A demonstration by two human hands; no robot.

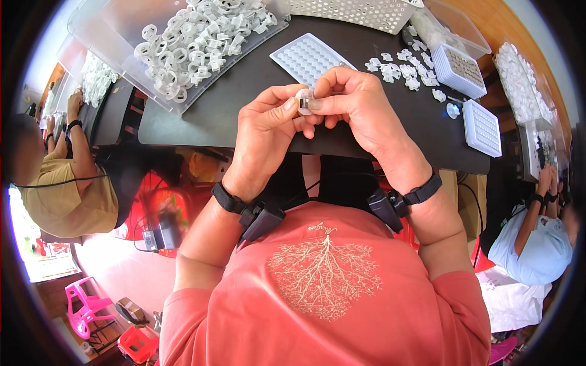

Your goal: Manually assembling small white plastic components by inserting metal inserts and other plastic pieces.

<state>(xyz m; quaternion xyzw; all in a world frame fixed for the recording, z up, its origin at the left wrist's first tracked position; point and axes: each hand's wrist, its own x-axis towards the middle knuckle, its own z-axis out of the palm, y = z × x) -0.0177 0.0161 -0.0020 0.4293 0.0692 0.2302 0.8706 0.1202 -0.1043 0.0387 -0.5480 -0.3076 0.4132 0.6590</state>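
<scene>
Above the near edge of the dark table, my two hands meet around a small round plastic part [303, 101], whitish and translucent, with a dark slot in its face. My left hand [268, 119] pinches it between thumb and fingers from one side. From the other side my right hand [360, 104] has thumb and forefinger closed on it; whether a second tiny piece is between those fingers is hidden. Just beyond my hands lies a white tray [305, 58] with rows of small pockets, partly covered by my right hand.
At the left stands a clear bin [152, 91] heaped with whitish plastic parts [201, 46]. Loose white pieces [409, 67] lie to the right, near stacked trays [461, 70] and another white tray [482, 128]. A perforated basket [354, 12] sits behind. Other people work on both sides.
</scene>
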